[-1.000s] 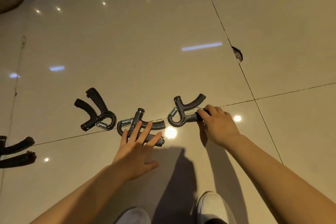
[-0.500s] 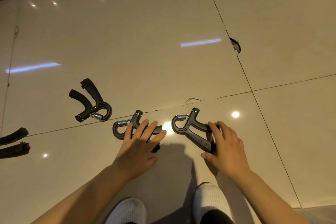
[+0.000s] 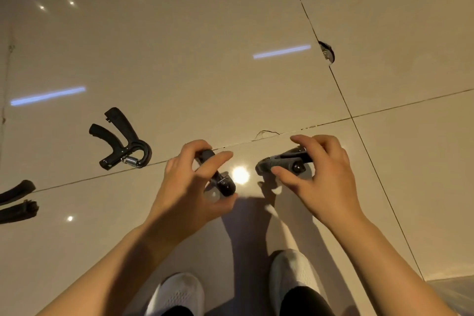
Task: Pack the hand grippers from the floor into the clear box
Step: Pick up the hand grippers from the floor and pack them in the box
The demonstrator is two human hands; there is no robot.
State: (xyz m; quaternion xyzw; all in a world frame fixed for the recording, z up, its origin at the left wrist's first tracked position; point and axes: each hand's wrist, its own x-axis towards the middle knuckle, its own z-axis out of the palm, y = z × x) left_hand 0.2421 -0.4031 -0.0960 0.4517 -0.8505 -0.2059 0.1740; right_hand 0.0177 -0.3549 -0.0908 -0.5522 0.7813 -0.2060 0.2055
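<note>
While both hands are working over the glossy tiled floor (image 3: 179,59), two dark curved handles (image 3: 18,200) are poking in at the far left edge, probably another hand gripper cut off by the frame. Next, a black hand gripper (image 3: 120,141) is lying flat on the floor, well apart from the hands. Moving right, the left hand (image 3: 189,187) is curling its fingers and thumb around a second gripper (image 3: 220,179), holding it just above the floor. Beside it, the right hand (image 3: 318,174) is pinching a grey gripper (image 3: 282,161) between thumb and fingers. Below, two white shoes (image 3: 179,292) are showing.
</note>
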